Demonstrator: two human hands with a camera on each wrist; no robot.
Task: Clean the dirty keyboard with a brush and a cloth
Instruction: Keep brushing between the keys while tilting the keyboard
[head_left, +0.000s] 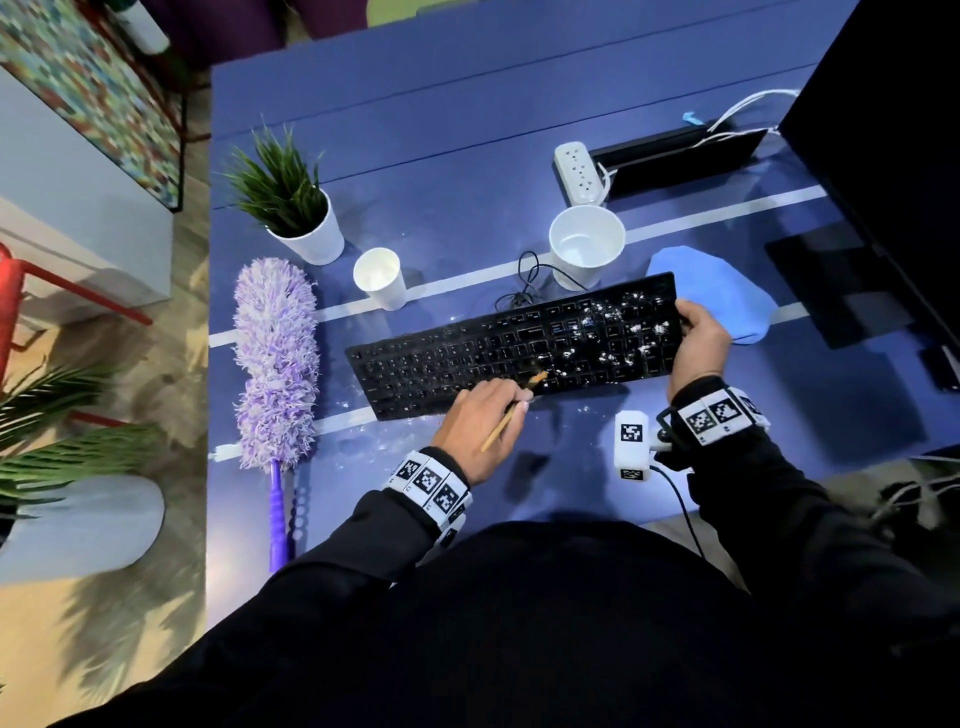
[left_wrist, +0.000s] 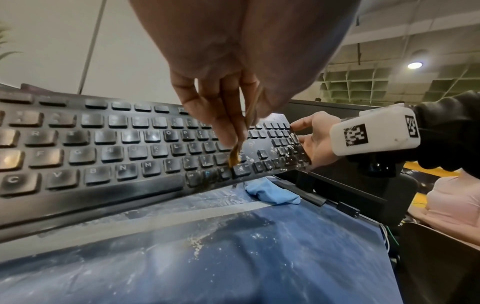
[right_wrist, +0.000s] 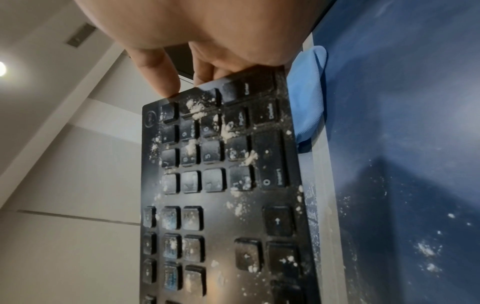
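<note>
Dark sleeves and tagged wristbands fill the foreground as we brush a black keyboard (head_left: 514, 345) at a blue table (head_left: 415, 156). Our left hand (head_left: 475, 428) pinches a thin wooden brush (head_left: 511, 413) between thumb and fingers, its bristles touching the keys near the middle of the board. Our right hand (head_left: 698, 345) clamps the keyboard's right end, thumb on top and fingers underneath, and lifts that end so the board tilts towards us. White powder clumps lie thick over the number pad and arrow keys; the letter keys to the left look only dulled with a fine film. A blue cloth (head_left: 727, 299) lies on the table just beyond the right hand, untouched.

We judge the brushing step roughly half done. The next move calls for working the bristles rightward into the powdered keys and the gaps between them, and the wipe with the cloth is not yet begun.

From the head view the brush tip blurs against the keys. The right fingers under the board are hidden, and the keyboard's far left end is cut off in both wrist views.
</note>
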